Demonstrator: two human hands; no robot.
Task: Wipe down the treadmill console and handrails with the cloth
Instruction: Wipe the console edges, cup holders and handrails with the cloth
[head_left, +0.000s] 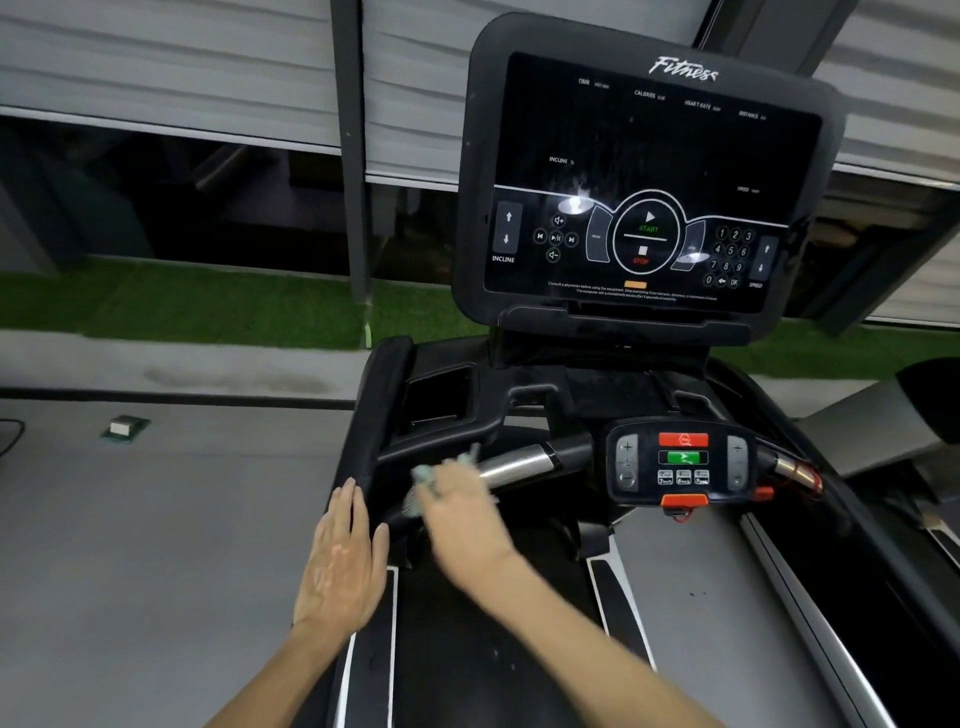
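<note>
A black treadmill console (644, 176) with a dark screen stands ahead, upper right. Below it runs a front handlebar with a chrome grip (517, 465) and a small control pad (683, 462). My right hand (460, 501), blurred, grips a pale green cloth (428, 475) at the left end of that chrome grip. My left hand (345, 556) lies flat with straight fingers against the black left handrail (371, 415). Most of the cloth is hidden under my right hand.
The treadmill belt (493, 649) runs beneath my arms. A second machine's grey deck (727, 597) lies to the right. Grey floor is on the left, with a small box (124, 427) on it. Green turf and shuttered windows are beyond.
</note>
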